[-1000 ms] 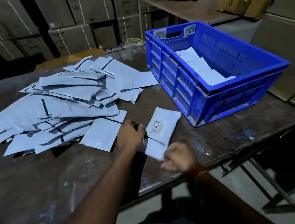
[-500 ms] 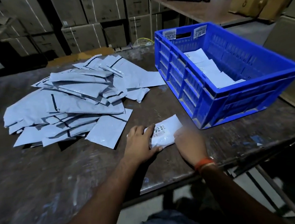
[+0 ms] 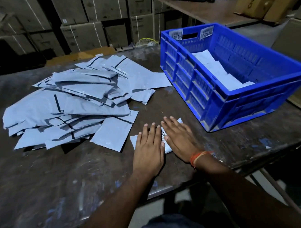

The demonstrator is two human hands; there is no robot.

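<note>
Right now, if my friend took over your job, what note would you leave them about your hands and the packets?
Left hand: open, pressed flat on the small white packet.
Right hand: open, flat on the same packet, right beside the left.
The packet lies label up on the table, between the pile of grey mailers and the blue crate.
Done: a few white packets lie inside the crate.
Left: this packet probably goes into the crate next; the big pile is not yet worked through.
</note>
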